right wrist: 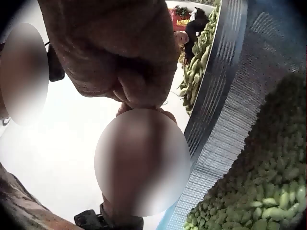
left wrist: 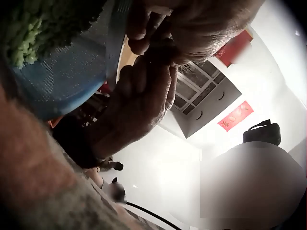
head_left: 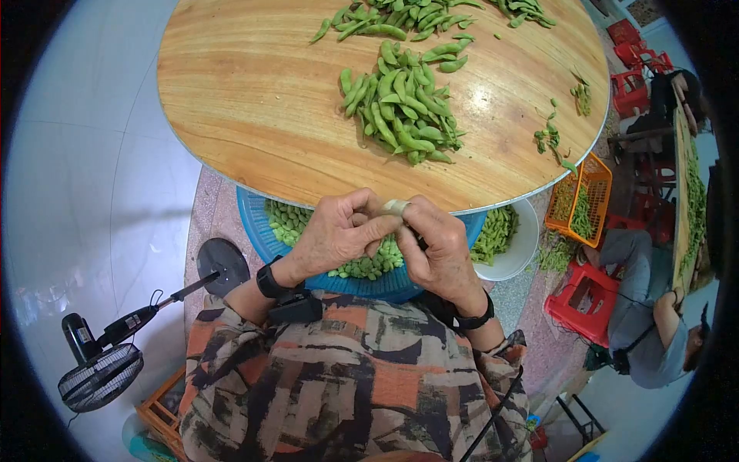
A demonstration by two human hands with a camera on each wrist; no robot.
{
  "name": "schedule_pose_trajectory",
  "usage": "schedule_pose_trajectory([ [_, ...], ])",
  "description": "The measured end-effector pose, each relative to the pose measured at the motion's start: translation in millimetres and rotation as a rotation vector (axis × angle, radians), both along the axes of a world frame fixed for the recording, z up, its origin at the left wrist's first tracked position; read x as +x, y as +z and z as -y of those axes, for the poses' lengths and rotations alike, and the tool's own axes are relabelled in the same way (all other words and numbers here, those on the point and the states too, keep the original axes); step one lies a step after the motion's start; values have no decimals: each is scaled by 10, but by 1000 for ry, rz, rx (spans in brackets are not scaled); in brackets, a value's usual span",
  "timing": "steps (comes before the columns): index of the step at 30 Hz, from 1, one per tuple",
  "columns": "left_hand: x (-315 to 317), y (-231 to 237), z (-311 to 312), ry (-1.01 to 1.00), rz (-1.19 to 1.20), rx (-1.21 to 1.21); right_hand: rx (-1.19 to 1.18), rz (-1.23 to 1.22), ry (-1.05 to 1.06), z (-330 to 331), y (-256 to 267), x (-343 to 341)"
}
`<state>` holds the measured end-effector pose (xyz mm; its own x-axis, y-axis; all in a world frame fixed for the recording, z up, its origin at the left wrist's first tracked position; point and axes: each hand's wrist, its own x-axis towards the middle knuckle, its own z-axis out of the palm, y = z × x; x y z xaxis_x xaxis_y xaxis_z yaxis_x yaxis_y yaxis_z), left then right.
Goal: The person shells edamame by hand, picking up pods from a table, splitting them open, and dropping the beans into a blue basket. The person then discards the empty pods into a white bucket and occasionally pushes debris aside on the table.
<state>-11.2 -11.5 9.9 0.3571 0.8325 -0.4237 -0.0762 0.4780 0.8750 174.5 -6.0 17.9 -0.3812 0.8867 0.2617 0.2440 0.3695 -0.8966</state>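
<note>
My left hand [head_left: 339, 232] and right hand [head_left: 440, 240] meet over the blue basket [head_left: 250, 227], close to the table edge. Their fingers are curled in toward each other. Between the fingertips sits a small pale pod-like piece [head_left: 396, 206], pinched by both hands; its exact kind I cannot tell. Shelled green beans [head_left: 286, 222] fill part of the basket below, and these beans [right wrist: 268, 177] also show in the right wrist view. In the left wrist view the fingers are dark and hide what they grip. A heap of green soybean pods [head_left: 404, 104] lies on the table just ahead.
The round wooden table [head_left: 239, 100] carries more pods [head_left: 400, 19] at the far side and stray leafy scraps [head_left: 550, 138]. A white tub [head_left: 527, 242] with pods stands at right, near an orange crate [head_left: 608, 185] and red stool [head_left: 573, 308]. A fan [head_left: 100, 377] stands left. Another person sits right.
</note>
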Motion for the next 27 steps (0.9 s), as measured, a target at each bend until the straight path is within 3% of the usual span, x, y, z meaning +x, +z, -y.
schedule_pose_trajectory([
  [3, -30, 34, 6, -86, -216, 133, 25, 22, -9, 29, -58, -16],
  [5, -56, 49, 3, -153, -373, 437, 75, 88, -54, 50, -73, -41],
  [9, -101, 48, 14, -162, -318, 453, 60, 111, -77, 59, -30, -52],
  [12, -119, 63, 41, -175, -319, 323, 103, 139, -35, 107, -35, -91],
  [15, -120, 10, 59, -186, -435, 382, 172, 154, -53, 175, -53, -141],
  [18, -133, 1, 57, -176, -310, 368, 130, 171, -30, 165, -1, -34],
  [20, -183, 144, 24, -357, -325, 419, 70, 135, -35, 159, 66, 168],
  [21, -221, 159, -30, -447, -331, 579, 5, 100, -32, 159, 99, 309],
  [24, -345, 275, -176, -539, -399, 606, -33, 257, -199, 180, 181, 885],
  [25, -282, 290, -236, -409, -462, 673, -63, 358, -262, 194, 164, 1097],
  [26, -198, 279, -330, -410, -458, 676, -61, 361, -266, 221, 117, 1254],
  [27, -103, 262, -453, -276, -585, 886, -76, 560, -375, 251, 51, 1383],
])
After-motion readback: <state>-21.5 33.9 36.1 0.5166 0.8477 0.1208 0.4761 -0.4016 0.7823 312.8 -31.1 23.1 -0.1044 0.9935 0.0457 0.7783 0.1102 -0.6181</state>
